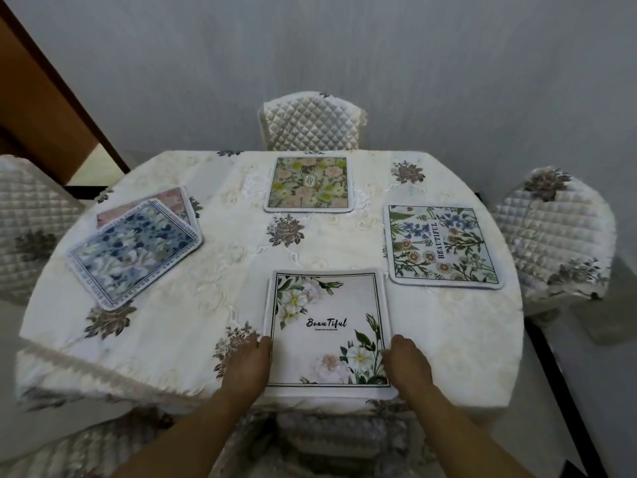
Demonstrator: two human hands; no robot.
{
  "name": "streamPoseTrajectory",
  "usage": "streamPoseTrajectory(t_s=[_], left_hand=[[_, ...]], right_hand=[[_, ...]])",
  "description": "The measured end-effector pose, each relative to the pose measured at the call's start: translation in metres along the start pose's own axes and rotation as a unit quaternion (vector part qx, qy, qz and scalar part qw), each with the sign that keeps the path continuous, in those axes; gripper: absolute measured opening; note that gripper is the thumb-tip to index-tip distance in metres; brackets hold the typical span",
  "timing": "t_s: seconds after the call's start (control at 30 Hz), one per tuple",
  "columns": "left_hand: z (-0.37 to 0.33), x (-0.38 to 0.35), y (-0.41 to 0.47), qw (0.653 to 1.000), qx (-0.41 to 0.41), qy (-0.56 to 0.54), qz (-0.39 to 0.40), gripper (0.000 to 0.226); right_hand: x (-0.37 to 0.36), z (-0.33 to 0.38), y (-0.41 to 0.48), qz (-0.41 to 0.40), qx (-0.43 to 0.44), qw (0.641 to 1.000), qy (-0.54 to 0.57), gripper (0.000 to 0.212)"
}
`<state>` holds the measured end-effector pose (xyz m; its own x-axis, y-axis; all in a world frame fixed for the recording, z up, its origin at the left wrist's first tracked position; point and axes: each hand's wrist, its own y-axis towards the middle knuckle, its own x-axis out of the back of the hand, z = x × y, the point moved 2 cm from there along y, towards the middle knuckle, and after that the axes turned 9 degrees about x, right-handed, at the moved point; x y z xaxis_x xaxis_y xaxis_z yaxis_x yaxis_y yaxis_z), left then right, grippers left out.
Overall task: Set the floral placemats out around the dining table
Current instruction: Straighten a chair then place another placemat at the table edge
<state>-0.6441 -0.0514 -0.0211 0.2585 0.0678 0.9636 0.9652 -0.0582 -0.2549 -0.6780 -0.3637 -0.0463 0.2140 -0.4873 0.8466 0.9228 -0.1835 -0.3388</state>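
Observation:
A white placemat with white flowers and the word "Beautiful" (327,326) lies flat at the near edge of the table (172,339). My left hand (246,365) grips its left edge and my right hand (408,365) grips its right edge, thumbs on top. A green and pink floral placemat (308,184) lies at the far side. A placemat with blue and orange flowers (441,246) lies at the right. On the left, a blue floral placemat (134,250) rests askew on top of a pink one (172,200).
The round table wears a cream embroidered cloth. Quilted cream chairs stand at the far side (310,122), at the right (555,232), at the left (27,229), and one just below me (327,439). A grey wall is behind; a brown door frame (51,84) is at the left.

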Motion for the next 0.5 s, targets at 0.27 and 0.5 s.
streamPoseTrajectory(t_s=[0.27,0.5], left_hand=[[-0.002,-0.014,0.0,0.996,0.046,0.037,0.063,0.031],[0.001,-0.002,-0.014,0.997,0.039,0.025,0.06,0.041]], right_hand=[[-0.004,-0.002,-0.003,-0.026,0.003,0.999,-0.024,0.025],[0.012,0.014,-0.016,-0.006,0.083,0.983,-0.166,0.023]])
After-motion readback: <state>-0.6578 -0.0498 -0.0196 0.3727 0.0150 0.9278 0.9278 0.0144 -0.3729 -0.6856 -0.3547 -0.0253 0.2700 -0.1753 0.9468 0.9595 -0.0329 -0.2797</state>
